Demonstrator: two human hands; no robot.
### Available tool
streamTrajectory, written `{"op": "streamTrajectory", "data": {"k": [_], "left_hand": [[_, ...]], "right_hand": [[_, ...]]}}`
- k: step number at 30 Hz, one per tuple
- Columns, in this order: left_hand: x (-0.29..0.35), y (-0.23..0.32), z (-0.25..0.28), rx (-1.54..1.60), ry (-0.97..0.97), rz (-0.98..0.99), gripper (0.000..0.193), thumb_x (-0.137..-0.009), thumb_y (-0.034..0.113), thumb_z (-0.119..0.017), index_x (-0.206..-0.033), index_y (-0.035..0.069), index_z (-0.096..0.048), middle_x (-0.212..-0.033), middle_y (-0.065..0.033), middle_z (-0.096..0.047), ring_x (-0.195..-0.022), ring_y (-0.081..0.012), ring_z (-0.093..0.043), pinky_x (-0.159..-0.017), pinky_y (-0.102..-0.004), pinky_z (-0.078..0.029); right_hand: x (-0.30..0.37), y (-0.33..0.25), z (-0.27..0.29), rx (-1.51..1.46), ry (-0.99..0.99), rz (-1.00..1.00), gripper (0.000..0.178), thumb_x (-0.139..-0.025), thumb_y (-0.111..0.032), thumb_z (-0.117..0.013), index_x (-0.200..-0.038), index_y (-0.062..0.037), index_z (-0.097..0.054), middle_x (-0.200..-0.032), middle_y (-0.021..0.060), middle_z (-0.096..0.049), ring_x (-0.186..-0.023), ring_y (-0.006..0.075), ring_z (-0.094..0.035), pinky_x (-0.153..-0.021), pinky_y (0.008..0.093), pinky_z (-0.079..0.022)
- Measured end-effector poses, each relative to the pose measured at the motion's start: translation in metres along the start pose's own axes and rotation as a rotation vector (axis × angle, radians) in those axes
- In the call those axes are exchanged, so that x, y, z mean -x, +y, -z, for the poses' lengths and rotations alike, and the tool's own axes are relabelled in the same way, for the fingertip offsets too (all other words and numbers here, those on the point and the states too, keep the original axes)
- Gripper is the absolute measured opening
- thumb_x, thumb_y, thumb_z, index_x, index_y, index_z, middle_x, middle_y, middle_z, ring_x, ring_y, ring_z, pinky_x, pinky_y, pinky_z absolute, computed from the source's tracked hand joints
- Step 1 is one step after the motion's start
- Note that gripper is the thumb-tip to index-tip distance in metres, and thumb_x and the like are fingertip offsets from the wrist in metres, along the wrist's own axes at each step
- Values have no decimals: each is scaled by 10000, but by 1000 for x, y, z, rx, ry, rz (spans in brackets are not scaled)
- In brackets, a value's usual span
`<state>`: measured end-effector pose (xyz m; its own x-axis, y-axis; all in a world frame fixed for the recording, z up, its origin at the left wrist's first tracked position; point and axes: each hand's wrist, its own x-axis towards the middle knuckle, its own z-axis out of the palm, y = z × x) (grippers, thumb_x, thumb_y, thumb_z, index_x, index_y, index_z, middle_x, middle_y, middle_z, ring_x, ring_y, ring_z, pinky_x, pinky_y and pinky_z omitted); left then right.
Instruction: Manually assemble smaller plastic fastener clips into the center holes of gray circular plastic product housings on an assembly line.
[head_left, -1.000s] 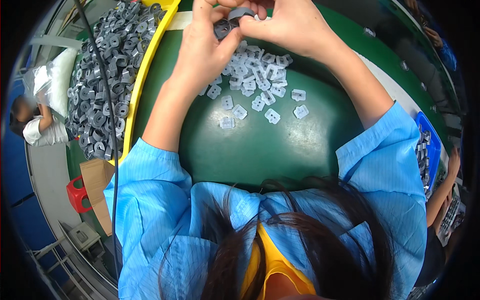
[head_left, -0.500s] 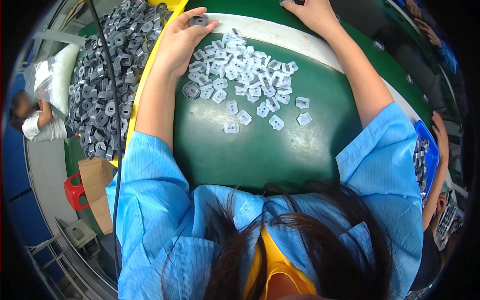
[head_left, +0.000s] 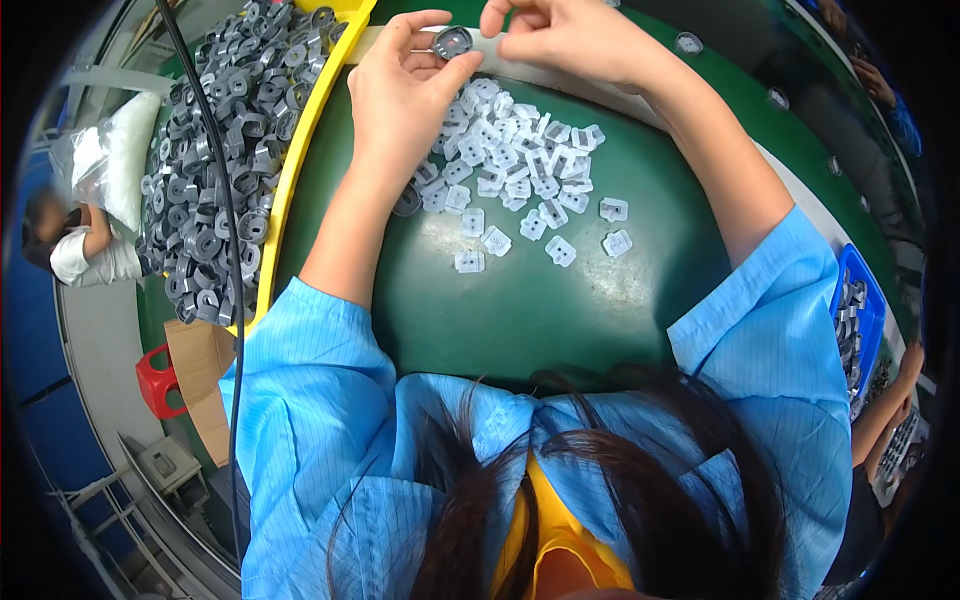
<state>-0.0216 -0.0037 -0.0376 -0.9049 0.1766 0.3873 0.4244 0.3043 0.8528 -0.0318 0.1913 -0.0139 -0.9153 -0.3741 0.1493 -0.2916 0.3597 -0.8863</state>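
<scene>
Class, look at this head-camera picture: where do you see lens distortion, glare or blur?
Head view: the fisheye bends the yellow tray rim and green table edge, with black corners around the circle; soft sheen shows on the table below the white clips; the dark hair nearest the lens is slightly soft; both hands, left hand and right hand, look sharp.

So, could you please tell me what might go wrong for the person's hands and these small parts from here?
1. The left hand pinches the round dark grey ring part only at its fingertips; it could slip into the loose pile of small white plastic clips.
2. A forearm resting near that pile might sweep stray clips across the green work surface.
3. The right hand works at the picture's edge, partly hidden.
</scene>
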Motion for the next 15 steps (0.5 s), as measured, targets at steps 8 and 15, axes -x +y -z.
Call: {"op": "streamTrajectory", "data": {"k": [8,15], "left_hand": [[4,13,-2,-109,105,-35,405,-731,149,-832,-1010,-13,-587,-836,-126,-704,-714,-150,-695,-652,-269,-571],[0,8,-1,-332,152,-328,343,-691,132,-845,-946,40,-634,-868,-36,-668,-722,-151,-644,-620,-265,-525]], "right_hand": [[3,-20,-13,-405,83,-158,134,-878,-97,-679,-919,28,-707,-760,56,-683,-641,95,-613,-594,226,-490],[9,-31,-22,100,212,114,174,-815,-146,-708,-812,27,-696,-701,83,-666,-617,119,-612,-580,278,-485]]}}
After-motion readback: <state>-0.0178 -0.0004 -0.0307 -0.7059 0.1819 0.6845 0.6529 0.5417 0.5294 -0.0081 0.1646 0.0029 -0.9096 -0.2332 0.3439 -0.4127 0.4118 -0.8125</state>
